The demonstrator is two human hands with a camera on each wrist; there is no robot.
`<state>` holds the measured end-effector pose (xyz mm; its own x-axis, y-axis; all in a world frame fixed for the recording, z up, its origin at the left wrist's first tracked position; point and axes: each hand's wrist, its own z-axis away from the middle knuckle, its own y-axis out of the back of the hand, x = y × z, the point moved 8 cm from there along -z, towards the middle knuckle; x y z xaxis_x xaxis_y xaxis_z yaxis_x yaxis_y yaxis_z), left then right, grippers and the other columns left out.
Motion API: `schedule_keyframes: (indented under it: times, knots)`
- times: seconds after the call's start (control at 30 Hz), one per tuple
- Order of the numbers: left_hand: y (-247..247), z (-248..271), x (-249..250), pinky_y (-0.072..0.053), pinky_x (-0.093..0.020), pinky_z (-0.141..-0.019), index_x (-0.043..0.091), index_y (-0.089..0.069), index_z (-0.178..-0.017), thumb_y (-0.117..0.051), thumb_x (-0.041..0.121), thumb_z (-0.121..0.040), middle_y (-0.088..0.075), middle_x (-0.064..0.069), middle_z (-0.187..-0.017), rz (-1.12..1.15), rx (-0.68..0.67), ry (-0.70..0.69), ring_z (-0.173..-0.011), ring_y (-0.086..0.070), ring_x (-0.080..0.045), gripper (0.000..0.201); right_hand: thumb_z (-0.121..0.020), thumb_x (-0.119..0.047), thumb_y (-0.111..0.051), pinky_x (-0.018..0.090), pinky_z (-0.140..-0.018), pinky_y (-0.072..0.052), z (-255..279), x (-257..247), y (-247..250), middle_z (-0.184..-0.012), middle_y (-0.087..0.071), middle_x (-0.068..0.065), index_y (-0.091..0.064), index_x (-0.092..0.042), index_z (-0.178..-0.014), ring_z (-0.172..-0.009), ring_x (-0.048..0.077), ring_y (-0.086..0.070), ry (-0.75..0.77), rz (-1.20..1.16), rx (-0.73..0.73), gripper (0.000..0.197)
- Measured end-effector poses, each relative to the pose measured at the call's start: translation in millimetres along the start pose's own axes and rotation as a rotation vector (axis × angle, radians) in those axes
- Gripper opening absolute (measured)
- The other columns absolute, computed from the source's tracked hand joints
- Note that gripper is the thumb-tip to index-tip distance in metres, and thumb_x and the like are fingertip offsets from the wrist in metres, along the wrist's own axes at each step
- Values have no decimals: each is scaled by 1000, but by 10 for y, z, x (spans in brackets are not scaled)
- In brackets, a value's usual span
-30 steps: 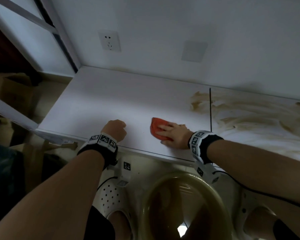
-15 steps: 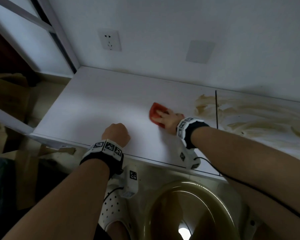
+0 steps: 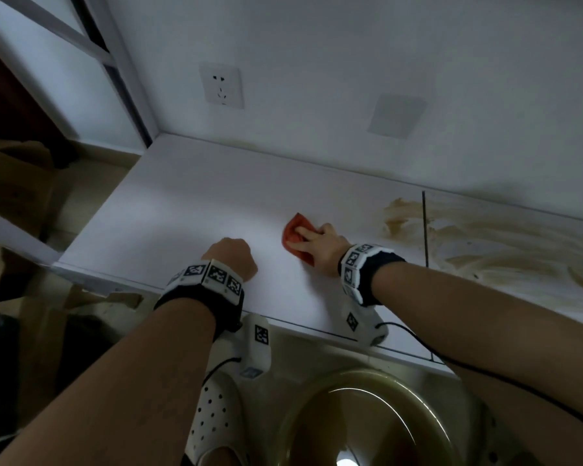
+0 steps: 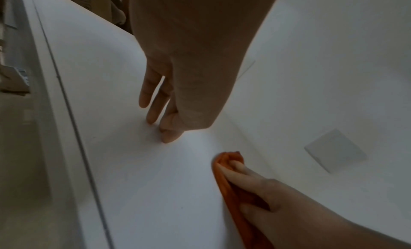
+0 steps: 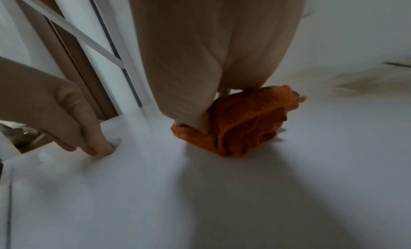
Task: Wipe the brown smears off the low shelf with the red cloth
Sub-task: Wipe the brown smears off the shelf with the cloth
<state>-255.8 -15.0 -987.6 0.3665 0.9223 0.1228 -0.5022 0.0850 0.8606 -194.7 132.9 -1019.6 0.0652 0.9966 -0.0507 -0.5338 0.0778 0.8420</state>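
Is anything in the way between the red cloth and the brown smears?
No, nothing visible. The right hand holds the red cloth on the white shelf, and only bare shelf lies between it and the brown smears to its right. The left hand rests on the cloth's other side.

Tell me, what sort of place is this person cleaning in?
Probably a laundry or utility corner of a home: a low white shelf against a wall with a power socket, what looks like a washing machine's round door just below it, and cardboard boxes to the left.
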Motion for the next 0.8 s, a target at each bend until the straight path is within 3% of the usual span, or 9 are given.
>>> schedule_keyframes:
  times: [0.1,0.2,0.3,0.4,0.57,0.63,0.7,0.8]
  knots:
    - [-4,-27,28,-49,-30,-81,-3,-64,-95,-43,6,-88,-65,-16,-106,-54,-21,-31,-99,-63,-29,24,-99,-16,-37,53,-110,-28,-173,11,121,-159,2,-10,-12,-44,-147,-138,38,-14,-26,13,-38,62]
    - [21,-55,51,-50,-30,-80,3,-56,-75,-43,7,-87,-64,-15,-99,-94,-26,-46,-93,-62,-28,18,-101,-21,-32,54,-113,-21,-320,162,203,-160,1,-9,-11,-44,-147,-139,40,-12,-59,4,-30,56]
    - [34,-100,19,-49,-30,-78,8,-42,-59,-44,8,-87,-55,-9,-83,-84,-35,-32,-88,-59,-27,28,-101,-21,-30,53,-113,-21,-347,437,246,-160,2,-8,-11,-42,-148,-139,40,-14,-140,-12,-2,55]
    - [33,-119,7,-48,-29,-77,8,-41,-58,-44,8,-87,-46,-4,-67,-79,-54,-22,-81,-54,-24,29,-101,-21,-32,47,-114,-21,-237,785,253,-160,2,-6,-11,-39,-149,-137,41,-18,-256,-27,2,56]
    - [22,-97,58,-45,-27,-74,10,-40,-59,-45,10,-88,-42,-2,-64,-127,-35,-52,-79,-52,-22,29,-101,-15,-30,44,-116,-13,98,1071,110,-160,3,1,-4,-29,-151,-140,42,-18,-395,-77,-3,58]
    - [29,-88,84,-46,-26,-76,11,-40,-59,-45,10,-87,-41,-1,-63,-141,-18,-59,-79,-52,-22,29,-101,-18,-30,42,-116,-13,143,959,48,-160,3,-3,-6,-34,-150,-140,40,-17,-360,-114,8,57]
    - [33,-85,104,-48,-27,-78,10,-40,-59,-45,10,-87,-42,-2,-64,-146,-25,-51,-80,-53,-22,28,-100,-23,-34,42,-114,-22,111,698,43,-160,-1,-8,-14,-42,-148,-135,39,-25,-241,-116,50,55]
    - [31,-68,122,-49,-28,-79,5,-47,-67,-45,10,-87,-58,-6,-82,-147,-50,-46,-92,-61,-26,21,-99,-27,-38,46,-109,-31,-16,150,57,-159,-6,-14,-21,-46,-145,-129,37,-28,-39,-75,69,52]
